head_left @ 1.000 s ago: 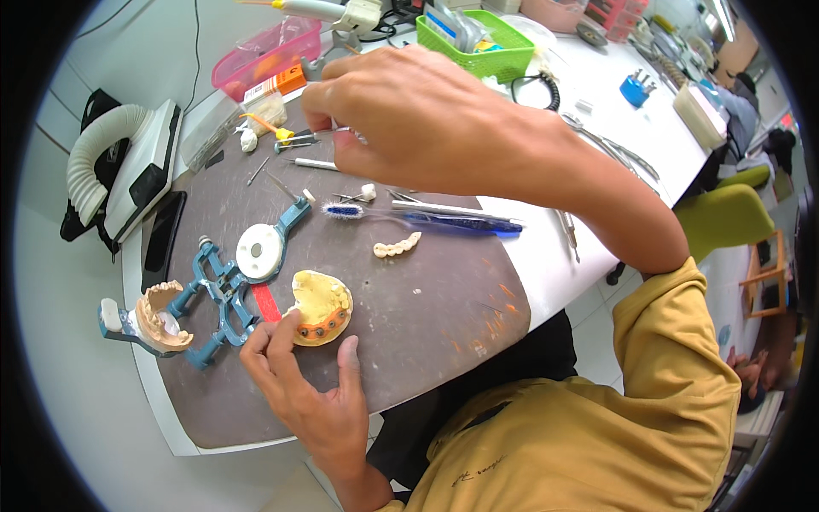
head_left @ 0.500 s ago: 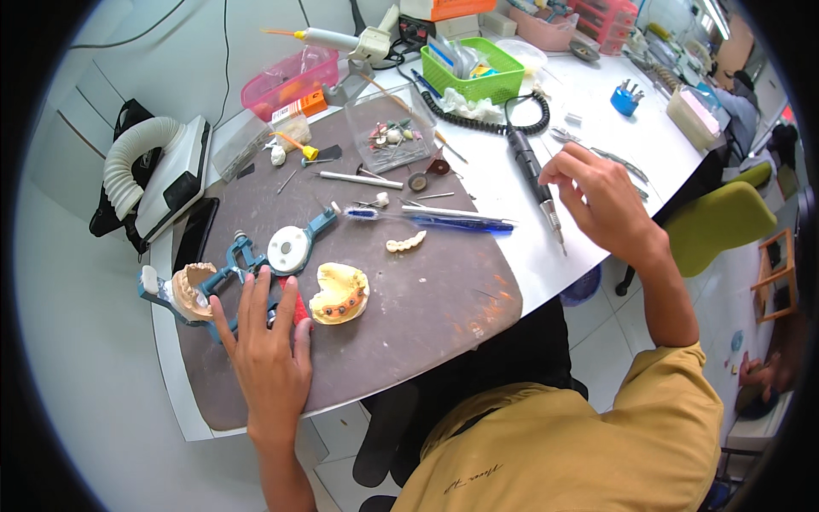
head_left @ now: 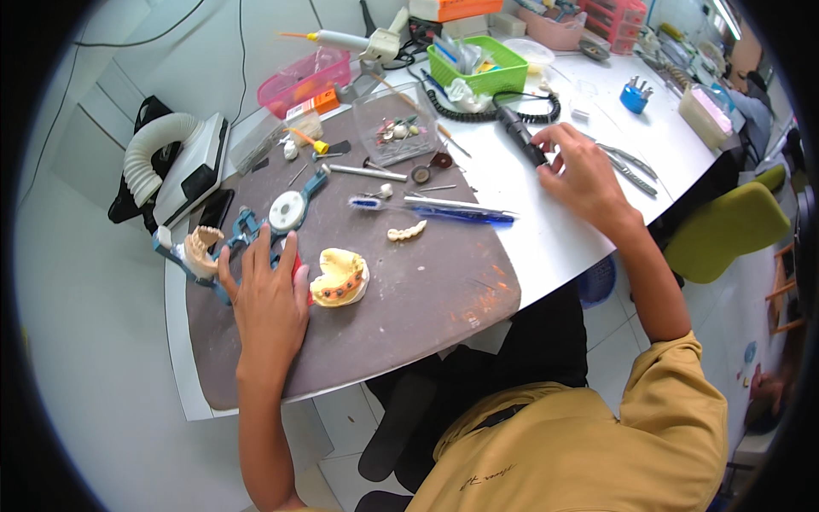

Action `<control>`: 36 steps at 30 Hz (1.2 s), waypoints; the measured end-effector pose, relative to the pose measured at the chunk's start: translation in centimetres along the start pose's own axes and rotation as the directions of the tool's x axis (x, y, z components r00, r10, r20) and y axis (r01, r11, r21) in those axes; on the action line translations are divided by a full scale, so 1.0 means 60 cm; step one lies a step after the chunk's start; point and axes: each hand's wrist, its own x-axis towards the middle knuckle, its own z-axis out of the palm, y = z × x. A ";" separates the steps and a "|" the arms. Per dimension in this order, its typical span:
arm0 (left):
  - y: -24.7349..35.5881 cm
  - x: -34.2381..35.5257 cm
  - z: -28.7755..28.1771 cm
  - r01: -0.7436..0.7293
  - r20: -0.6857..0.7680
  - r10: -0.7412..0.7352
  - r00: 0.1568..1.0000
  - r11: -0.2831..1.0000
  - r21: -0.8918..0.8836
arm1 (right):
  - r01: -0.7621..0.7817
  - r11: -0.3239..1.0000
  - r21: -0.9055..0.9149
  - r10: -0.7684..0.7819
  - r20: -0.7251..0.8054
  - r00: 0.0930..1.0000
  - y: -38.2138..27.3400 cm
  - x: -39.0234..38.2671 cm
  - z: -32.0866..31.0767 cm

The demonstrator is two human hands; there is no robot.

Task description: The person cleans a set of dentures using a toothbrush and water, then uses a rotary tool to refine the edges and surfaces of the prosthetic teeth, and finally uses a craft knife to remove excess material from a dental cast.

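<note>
My left hand [head_left: 269, 299] lies with its fingers spread over a blue dental articulator [head_left: 246, 224] holding a pinkish plaster jaw model [head_left: 202, 247]. A red piece [head_left: 298, 271] shows beside its thumb. Just right of that hand is a yellow dental model [head_left: 339, 277] with orange patches and metal implant parts. A tooth-coloured dental bridge [head_left: 406, 231] lies to its right. My right hand [head_left: 584, 175] has its fingers curled around the lower part of a black rotary handpiece [head_left: 518, 134]; the handpiece's metal tip is hidden behind the hand.
A blue brush [head_left: 435, 208] and a metal rod lie mid-mat. Farther back are a clear box of burs [head_left: 394, 141], a green basket [head_left: 482, 72], a pink basket [head_left: 299, 85] and a coiled cord. Pliers [head_left: 630, 166] lie right of my right hand. A suction hose [head_left: 149, 145] stands at left.
My right hand has moved down onto the handpiece, which is now tilted and partly covered. My left hand stays on the articulator. The whole view has shifted slightly.
</note>
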 end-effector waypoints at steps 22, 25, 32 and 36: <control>-0.017 0.037 0.050 -0.356 -0.213 0.498 0.840 0.212 -0.910 | 0.629 0.465 0.623 -0.587 -0.315 0.746 -0.225 0.021 0.162; -0.007 0.034 0.042 -0.339 -0.190 0.420 0.888 0.315 -0.887 | 0.583 0.483 0.653 -0.566 -0.275 0.777 -0.218 0.016 0.149; 0.008 0.019 0.025 -0.167 -0.076 0.189 0.979 0.528 -0.833 | 0.536 0.446 0.717 -0.564 -0.240 0.790 -0.222 0.018 0.156; 0.007 0.021 0.040 -0.248 -0.152 0.217 0.964 0.535 -0.808 | 0.491 0.465 0.736 -0.515 -0.226 0.827 -0.221 0.020 0.166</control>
